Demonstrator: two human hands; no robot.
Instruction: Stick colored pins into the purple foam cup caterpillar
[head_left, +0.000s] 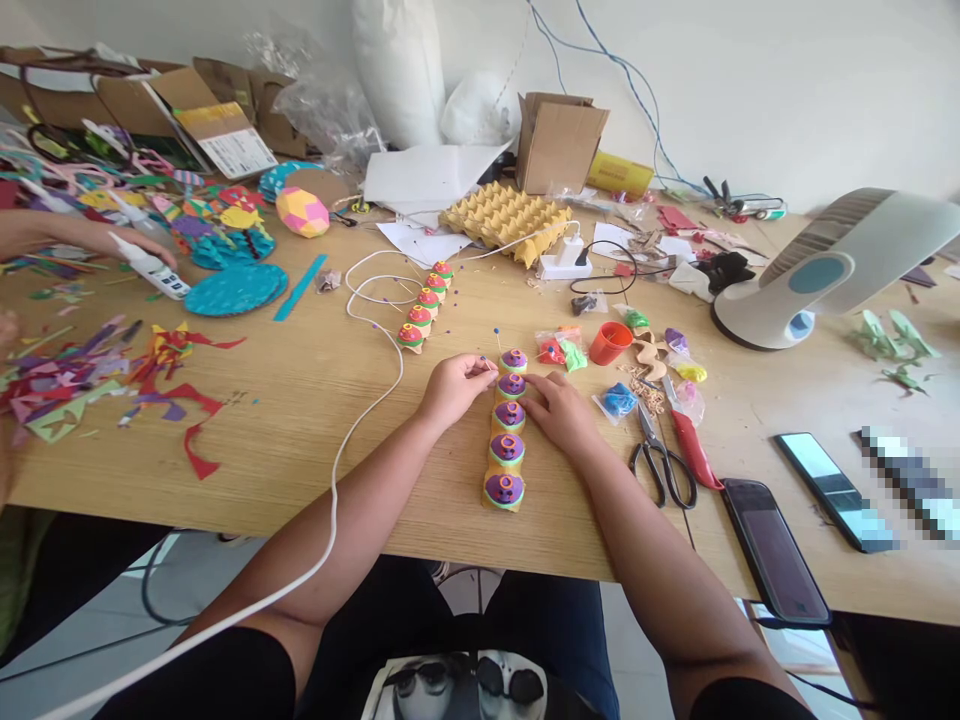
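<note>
A caterpillar made from an egg-carton strip (507, 450) runs lengthwise in front of me, its bumps topped with purple pieces, orange rings and light-green edging. One stick with a blue ball tip (497, 340) stands up by its far end. My left hand (456, 388) is closed in a pinch on a thin toothpick (489, 367) with a dark ball tip, just left of the far bumps. From the right, my right hand (561, 408) has its curled fingers on the side of the strip near the second bump. A finished-looking red and green caterpillar (426, 305) stands farther back.
Scissors (661, 462), a red-handled knife (694, 445), an orange cup (611, 343) and bagged clay (619, 400) lie to the right, near phones (776, 550) and a fan (817, 270). A white cable (367, 400) crosses my left arm. At left, a co-worker's hand (150, 240) is near a glue bottle (154, 270).
</note>
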